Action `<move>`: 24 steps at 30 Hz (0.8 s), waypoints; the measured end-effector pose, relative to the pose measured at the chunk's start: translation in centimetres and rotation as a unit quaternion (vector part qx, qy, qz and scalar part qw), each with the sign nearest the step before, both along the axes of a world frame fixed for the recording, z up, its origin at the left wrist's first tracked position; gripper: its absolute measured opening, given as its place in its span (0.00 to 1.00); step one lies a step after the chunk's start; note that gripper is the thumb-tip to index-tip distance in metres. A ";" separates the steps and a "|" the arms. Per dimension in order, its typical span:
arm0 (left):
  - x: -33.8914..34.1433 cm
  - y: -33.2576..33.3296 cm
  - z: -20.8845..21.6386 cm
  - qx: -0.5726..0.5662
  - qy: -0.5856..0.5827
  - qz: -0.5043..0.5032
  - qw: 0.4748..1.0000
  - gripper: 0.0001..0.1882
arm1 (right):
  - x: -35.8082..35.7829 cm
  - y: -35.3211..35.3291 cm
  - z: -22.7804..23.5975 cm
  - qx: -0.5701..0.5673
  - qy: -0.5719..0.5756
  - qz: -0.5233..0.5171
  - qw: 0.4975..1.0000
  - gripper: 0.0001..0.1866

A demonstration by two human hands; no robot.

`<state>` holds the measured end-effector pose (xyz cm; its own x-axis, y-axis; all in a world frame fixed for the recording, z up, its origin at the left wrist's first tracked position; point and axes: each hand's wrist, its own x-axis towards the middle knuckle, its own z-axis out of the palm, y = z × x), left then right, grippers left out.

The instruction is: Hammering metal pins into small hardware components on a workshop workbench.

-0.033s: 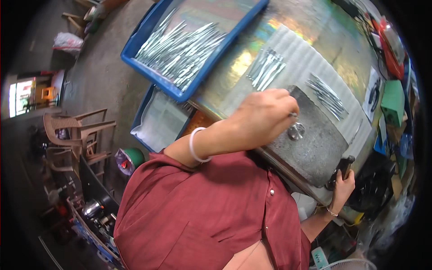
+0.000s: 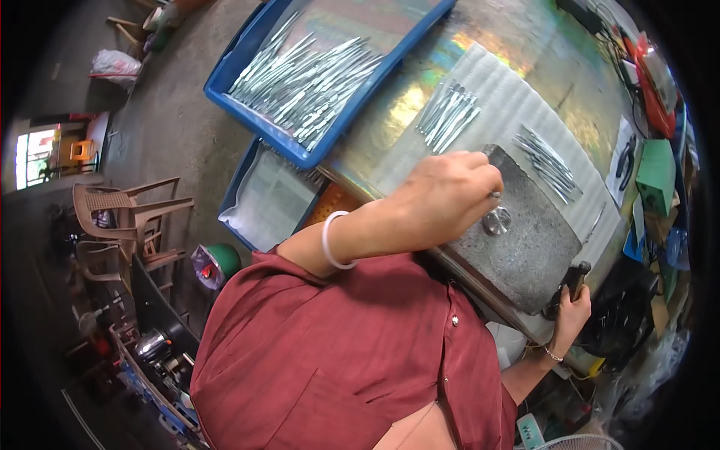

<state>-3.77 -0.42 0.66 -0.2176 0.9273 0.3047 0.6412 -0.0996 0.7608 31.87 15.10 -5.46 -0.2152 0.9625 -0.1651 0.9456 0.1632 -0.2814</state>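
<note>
My left hand point(image 2: 450, 191) is closed in a pinch above a dark grey slab point(image 2: 517, 259). A small metal end, seemingly of a thin metal rod point(image 2: 495, 195), shows at its fingertips; the rest is hidden by the hand. Just below the fingers a shiny round metal piece point(image 2: 496, 220) is on the slab. At the slab's near right corner, my right hand point(image 2: 574, 309) has its fingers wrapped round a dark tool point(image 2: 580, 276) that looks like a hammer. Beyond the slab, two bunches of thin metal rods point(image 2: 448, 118) lie on a white foam sheet point(image 2: 491, 90).
A blue tray point(image 2: 304, 159) heaped with metal rods point(image 2: 307, 82) stands at the far left of the table. Below it is another blue bin point(image 2: 266, 199) lined with white plastic. A green box point(image 2: 655, 176) and cables crowd the right edge. Brown chairs point(image 2: 135, 214) stand at left.
</note>
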 end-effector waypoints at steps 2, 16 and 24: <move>0.2 -0.2 -0.9 0.024 0.000 0.004 1.000 0.05 | -1.0 0.0 -0.1 0.012 0.031 0.017 0.999 0.12; -0.2 0.7 -4.3 -0.069 -0.020 -0.031 0.997 0.05 | -2.6 0.0 1.4 0.015 0.080 -0.037 0.996 0.12; 0.3 0.5 -3.8 -0.087 -0.057 -0.030 0.994 0.05 | 0.2 -0.4 0.9 0.012 0.259 -0.091 0.962 0.07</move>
<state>-3.48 0.11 -3.12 -0.1845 0.9761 0.1146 0.5460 0.0049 0.8378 32.08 14.70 -4.54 -0.0910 0.9941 -0.0589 0.6930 0.0208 -0.7206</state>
